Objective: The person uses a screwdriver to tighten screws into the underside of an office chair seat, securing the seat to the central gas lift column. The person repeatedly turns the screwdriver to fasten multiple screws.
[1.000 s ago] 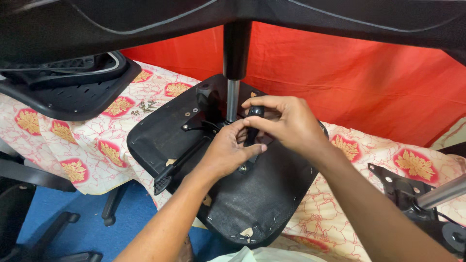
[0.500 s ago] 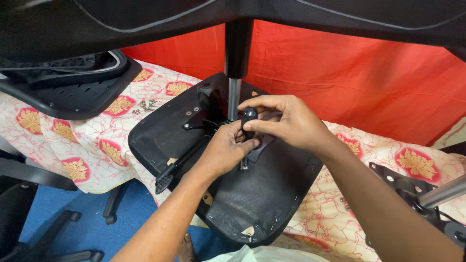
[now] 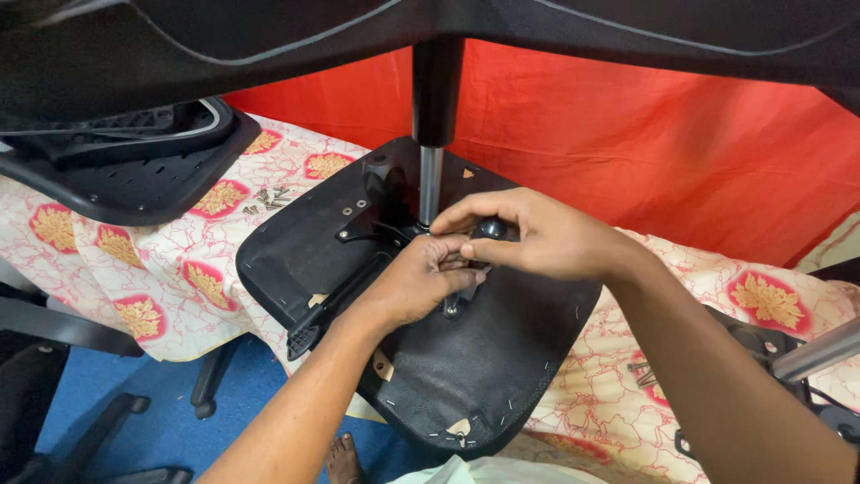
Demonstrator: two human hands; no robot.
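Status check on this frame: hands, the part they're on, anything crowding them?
Left hand and right hand both pinching a black knob on the upturned seat base. Gas-lift column stands close beside the fingers.

A red cloth backdrop (image 3: 681, 152) is hanging across the rear from twelve to three o'clock, glowing under even indoor light. The tabletop (image 3: 170, 287) is wearing a cream cloth printed with red and gold leaf patches, running from nine o'clock to four o'clock, with a black perforated chair part (image 3: 116, 179) lying on it at ten o'clock. Blue floor (image 3: 161, 430) is showing at seven o'clock, where the black legs of a chair base (image 3: 81, 430) are spreading out below the tabletop edge.
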